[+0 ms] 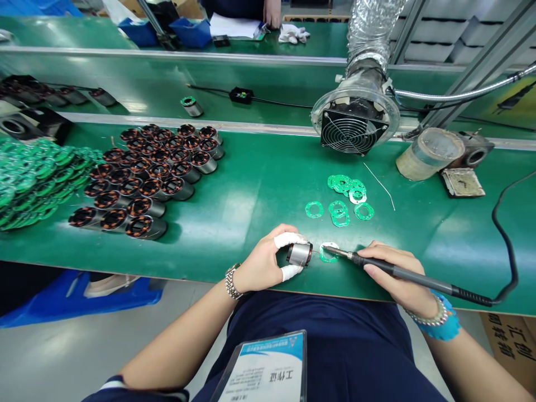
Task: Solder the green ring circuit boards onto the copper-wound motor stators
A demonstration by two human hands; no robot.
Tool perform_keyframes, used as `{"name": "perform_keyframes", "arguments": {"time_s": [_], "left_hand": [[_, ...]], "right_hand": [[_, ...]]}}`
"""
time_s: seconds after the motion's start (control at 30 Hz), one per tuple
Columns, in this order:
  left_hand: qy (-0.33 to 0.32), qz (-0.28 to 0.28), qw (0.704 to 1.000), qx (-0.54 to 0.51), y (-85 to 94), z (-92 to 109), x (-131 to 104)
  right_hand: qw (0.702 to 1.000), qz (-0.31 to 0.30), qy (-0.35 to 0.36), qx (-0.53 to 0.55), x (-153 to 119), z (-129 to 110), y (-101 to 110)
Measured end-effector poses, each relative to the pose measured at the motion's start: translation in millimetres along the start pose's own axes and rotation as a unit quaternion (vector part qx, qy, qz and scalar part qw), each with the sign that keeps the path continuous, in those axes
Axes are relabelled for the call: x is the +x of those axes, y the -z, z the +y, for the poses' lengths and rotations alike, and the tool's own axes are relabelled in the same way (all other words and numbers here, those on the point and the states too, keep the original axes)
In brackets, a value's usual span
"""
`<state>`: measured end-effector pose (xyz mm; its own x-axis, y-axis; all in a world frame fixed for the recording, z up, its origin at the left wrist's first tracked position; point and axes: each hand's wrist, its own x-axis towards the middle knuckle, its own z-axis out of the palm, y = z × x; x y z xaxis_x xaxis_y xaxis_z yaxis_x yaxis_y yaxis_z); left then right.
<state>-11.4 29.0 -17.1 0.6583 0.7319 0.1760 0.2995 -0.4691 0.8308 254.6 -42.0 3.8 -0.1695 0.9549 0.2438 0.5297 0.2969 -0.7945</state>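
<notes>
Near the front edge of the bench, my left hand grips a motor stator lying on its side, with white tape on the thumb and a finger. A thin wire runs from the stator's right end toward a green ring-shaped circuit board lying flat on the bench. My right hand is closed around a soldering iron. The iron's tip is over that ring board, though whether it touches cannot be made out. Behind it lie several loose ring boards and a thin strand of solder wire.
Many stators stand grouped at left, beside piled green boards. A fume fan hangs at the back. A round tub and a sponge tray sit at right, near the iron's cord. Another person's hand shows across the bench.
</notes>
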Motion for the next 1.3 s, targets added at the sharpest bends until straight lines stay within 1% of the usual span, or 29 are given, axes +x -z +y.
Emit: {"name": "perform_keyframes", "arguments": {"time_s": [0.13, 0.3, 0.43, 0.53, 0.63, 0.7, 0.77, 0.8, 0.87, 0.93, 0.97, 1.03, 1.07, 1.1, 1.17, 1.2, 1.23, 1.3], "left_hand": [[0.003, -0.002, 1.0, 0.002, 0.3, -1, 0], [0.009, -0.004, 1.0, -0.001, -0.2, -1, -2], [0.009, -0.005, 1.0, -0.008, -0.2, -1, -2], [0.011, 0.001, 1.0, -0.02, -0.2, 0, -2], [0.028, 0.008, 0.997, -0.073, -2.3, 2, -2], [0.041, 0.002, 0.992, -0.123, -5.1, 5, -2], [0.052, -0.019, 0.99, -0.127, -7.7, 8, -1], [0.057, -0.03, 0.993, -0.102, -8.2, 10, 0], [0.062, -0.041, 0.997, -0.017, -6.3, 13, 1], [0.056, -0.05, 0.996, 0.052, -0.4, 15, 0], [0.05, -0.059, 0.995, 0.065, 3.4, 15, 0], [0.054, -0.076, 0.994, 0.051, 10.1, 15, -1], [0.066, -0.07, 0.995, 0.034, 12.0, 15, 0], [0.084, -0.051, 0.995, 0.017, 12.6, 16, 0], [0.12, 0.003, 0.993, -0.002, 10.3, 18, 3], [0.127, 0.02, 0.992, -0.002, 8.2, 19, 4], [0.125, 0.023, 0.992, 0.004, 6.2, 21, 5], [0.106, -0.002, 0.994, 0.021, 4.3, 24, 5]], "right_hand": [[1.0, 0.017, -0.012, -0.014, -1, -1, 0], [0.999, 0.038, 0.003, -0.023, -4, 2, 0], [0.999, 0.04, 0.004, 0.022, -6, 7, -5], [0.998, 0.008, 0.051, 0.025, -6, 7, -11], [0.99, -0.034, 0.132, -0.037, -3, 6, -16], [0.985, -0.024, 0.154, -0.068, 0, 3, -17], [0.987, 0.011, 0.134, -0.083, 3, 0, -17], [0.989, 0.029, 0.115, -0.086, 6, -2, -18], [0.991, 0.062, 0.077, -0.089, 10, -6, -19], [0.991, 0.084, 0.058, -0.087, 15, -10, -23], [0.991, 0.09, 0.053, -0.085, 17, -11, -25], [0.991, 0.098, 0.051, -0.078, 20, -13, -29], [0.991, 0.098, 0.05, -0.075, 22, -14, -30], [0.991, 0.099, 0.049, -0.071, 23, -14, -31], [0.992, 0.099, 0.047, -0.064, 24, -14, -32], [0.992, 0.098, 0.046, -0.061, 24, -13, -32], [0.992, 0.098, 0.044, -0.059, 24, -13, -32], [0.993, 0.097, 0.035, -0.058, 23, -12, -31]]}}
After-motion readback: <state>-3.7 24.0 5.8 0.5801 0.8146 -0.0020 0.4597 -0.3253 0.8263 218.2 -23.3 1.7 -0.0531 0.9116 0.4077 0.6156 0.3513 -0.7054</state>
